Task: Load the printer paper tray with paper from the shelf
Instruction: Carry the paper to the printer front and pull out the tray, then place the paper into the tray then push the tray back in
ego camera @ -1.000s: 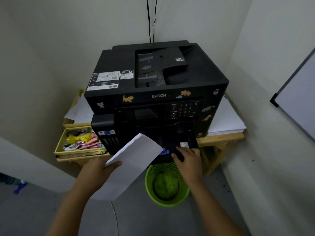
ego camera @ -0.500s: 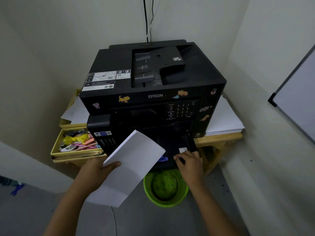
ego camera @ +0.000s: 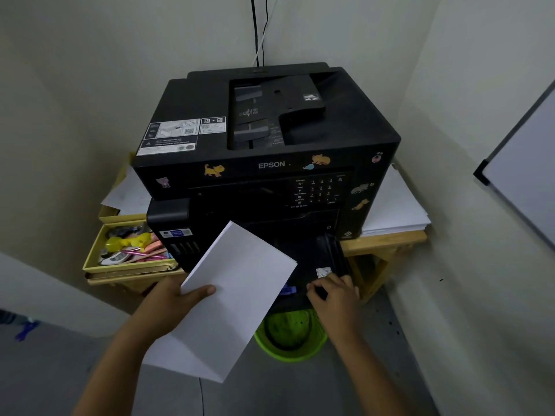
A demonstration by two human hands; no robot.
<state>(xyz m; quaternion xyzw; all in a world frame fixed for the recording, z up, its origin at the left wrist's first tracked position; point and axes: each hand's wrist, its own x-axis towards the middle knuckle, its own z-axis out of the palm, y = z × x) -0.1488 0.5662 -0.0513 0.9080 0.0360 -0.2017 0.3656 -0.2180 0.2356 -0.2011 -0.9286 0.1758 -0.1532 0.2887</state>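
Black Epson printer [ego camera: 270, 139] on a wooden surface [ego camera: 387, 244] set into the corner of the room; cat stickers along its front band. Two cables run up the wall behind it.

Left hand [ego camera: 171, 298] grasps a stack of white paper [ego camera: 228, 298] by its left long edge, thumb lying flat on the top sheet, fingers hidden underneath. Stack is held in the air, tilted, its far corner overlapping the lower front of the printer, its near end out over the floor.

Right hand [ego camera: 333, 295] at the front edge of the pulled-out paper tray [ego camera: 318, 262], fingers curled over the tray's near lip beside a small white label (grip looks closed on the lip, though the fingertips are out of sight). A blue slider tab [ego camera: 288, 291] shows in the tray, between the paper's edge and the right hand.

Loose white sheets [ego camera: 393, 208] piled on the surface at its right edge, beside the printer. At the left edge, a yellow tray [ego camera: 93, 259] with pens and a yellow clip-like item; more sheets behind it.

Green mesh wastebasket [ego camera: 291, 337] on the floor, directly below the tray. Whiteboard corner [ego camera: 522, 169] on the right wall.
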